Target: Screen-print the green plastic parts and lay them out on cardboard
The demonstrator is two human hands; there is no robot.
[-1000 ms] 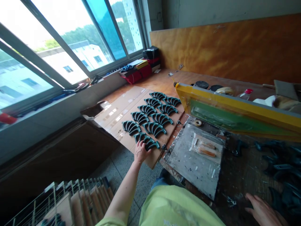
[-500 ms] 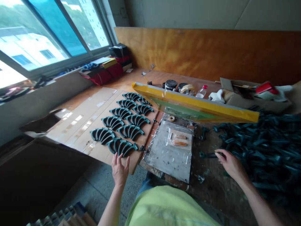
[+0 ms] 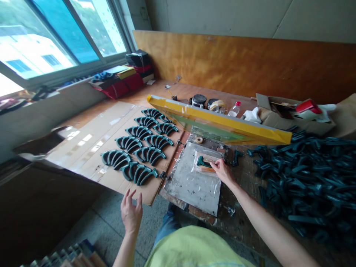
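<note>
While the left hand (image 3: 131,216) was held spread, a green part (image 3: 200,162) was pinched by the right hand (image 3: 224,172) over the grey plate (image 3: 189,185)

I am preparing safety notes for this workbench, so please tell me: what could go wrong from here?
The green part in the right hand might slip or sit crooked on the wooden pieces, since only one end appears pinched.

The tilted yellow-edged frame beyond that hand could drop; I cannot see clearly what supports it.

The left hand is close to the nearest fan of green parts, so a careless move might disturb them.
</note>
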